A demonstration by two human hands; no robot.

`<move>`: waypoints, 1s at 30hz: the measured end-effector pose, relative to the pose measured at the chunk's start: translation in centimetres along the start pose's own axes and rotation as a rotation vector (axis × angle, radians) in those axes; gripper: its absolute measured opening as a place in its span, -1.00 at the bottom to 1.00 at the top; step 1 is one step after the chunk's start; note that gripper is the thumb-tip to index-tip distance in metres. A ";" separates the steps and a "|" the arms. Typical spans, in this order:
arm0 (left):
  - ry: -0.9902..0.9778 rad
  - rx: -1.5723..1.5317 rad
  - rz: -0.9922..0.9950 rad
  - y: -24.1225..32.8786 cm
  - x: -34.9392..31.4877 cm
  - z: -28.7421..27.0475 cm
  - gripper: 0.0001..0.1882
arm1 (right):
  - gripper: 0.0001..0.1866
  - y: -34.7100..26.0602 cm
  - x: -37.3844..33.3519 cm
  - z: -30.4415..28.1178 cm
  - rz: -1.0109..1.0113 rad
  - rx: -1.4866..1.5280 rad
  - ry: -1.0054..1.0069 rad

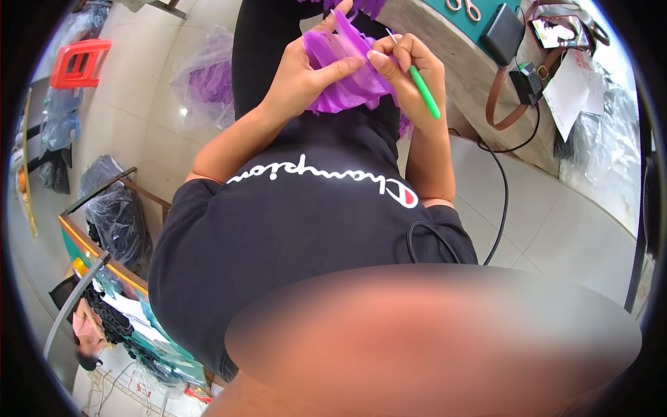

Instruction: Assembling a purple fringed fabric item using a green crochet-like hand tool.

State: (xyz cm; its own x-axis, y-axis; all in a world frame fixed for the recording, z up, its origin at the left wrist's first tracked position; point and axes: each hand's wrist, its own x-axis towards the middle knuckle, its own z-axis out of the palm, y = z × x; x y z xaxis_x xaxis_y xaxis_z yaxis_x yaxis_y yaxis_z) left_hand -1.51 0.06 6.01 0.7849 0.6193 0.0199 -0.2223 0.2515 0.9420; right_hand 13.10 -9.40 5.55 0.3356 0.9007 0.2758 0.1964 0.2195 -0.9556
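Observation:
Above my lap, my left hand (301, 78) grips a sheer purple fabric (347, 83) that hangs in loose folds, its thumb lying across the cloth. My right hand (420, 73) is closed around a slim tool with a green handle (424, 92). A thin pale shaft sticks out from the tool on the far side of the fingers; its tip is too small to make out. The right thumb and fingertips meet the fabric's right edge. More purple fabric (375, 7) with a ragged edge lies beyond my hands.
At the right is a table with scissors (472, 10), a black case (501, 35), a phone (559, 32), a brown strap (495, 104) and papers (568, 90). A clear bag of purple cloth (208, 80), a red stool (80, 64) and a dark bag (114, 208) stand left. Behind-left, another person (88, 326).

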 end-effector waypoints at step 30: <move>1.014 -0.239 0.228 -11.2 6.4 -35.7 -0.17 | -0.89 -12.6 -8.8 -28.3 -1.089 0.941 0.818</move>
State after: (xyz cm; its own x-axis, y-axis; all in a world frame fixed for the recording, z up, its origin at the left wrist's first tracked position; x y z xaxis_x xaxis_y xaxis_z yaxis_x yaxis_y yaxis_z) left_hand -14.66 27.73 -16.37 -0.1129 0.9724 -0.2042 -0.4973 0.1226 0.8589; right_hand 33.79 -30.73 18.08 0.8476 -0.1747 0.5010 0.1610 0.9844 0.0709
